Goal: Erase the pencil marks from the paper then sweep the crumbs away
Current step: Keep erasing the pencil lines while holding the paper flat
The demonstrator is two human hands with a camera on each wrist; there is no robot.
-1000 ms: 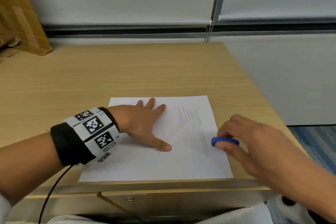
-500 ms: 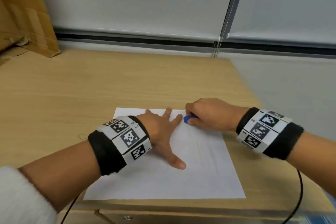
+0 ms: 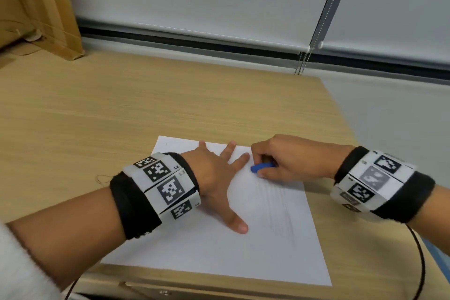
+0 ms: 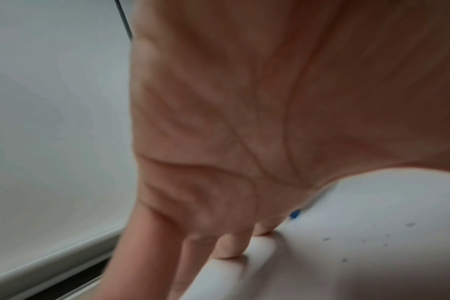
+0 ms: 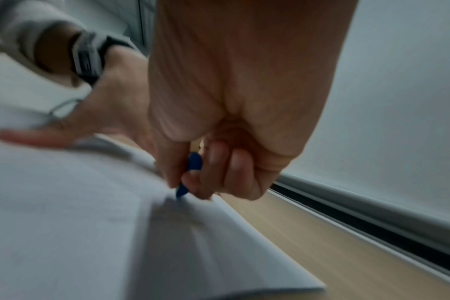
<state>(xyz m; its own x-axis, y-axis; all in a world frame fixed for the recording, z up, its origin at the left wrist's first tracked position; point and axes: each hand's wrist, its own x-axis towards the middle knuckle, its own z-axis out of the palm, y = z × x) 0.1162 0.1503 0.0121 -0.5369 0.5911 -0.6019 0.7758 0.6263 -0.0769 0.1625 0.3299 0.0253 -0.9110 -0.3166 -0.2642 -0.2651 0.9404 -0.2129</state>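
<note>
A white sheet of paper (image 3: 207,251) lies at the near edge of the wooden desk (image 3: 121,109). Faint pencil lines (image 3: 277,207) run down its right half. My left hand (image 3: 219,178) lies flat on the sheet with fingers spread, holding it down. My right hand (image 3: 280,161) pinches a small blue eraser (image 3: 261,167) between thumb and fingers and presses it on the paper near the top of the lines, just right of my left fingertips. In the right wrist view the blue eraser (image 5: 190,174) touches the paper (image 5: 77,223). Small dark crumbs (image 4: 373,239) dot the paper (image 4: 347,263).
A cardboard box (image 3: 36,7) leans at the far left against the wall. A blind cord (image 3: 323,19) hangs at the back right. The desk's right edge (image 3: 341,114) drops off beside the paper. A cable (image 3: 418,258) trails from my right wrist band.
My right hand carried the eraser from the paper's lower right to the top of the pencil lines, then slid slightly nearer. The left hand stays flat on the sheet.
</note>
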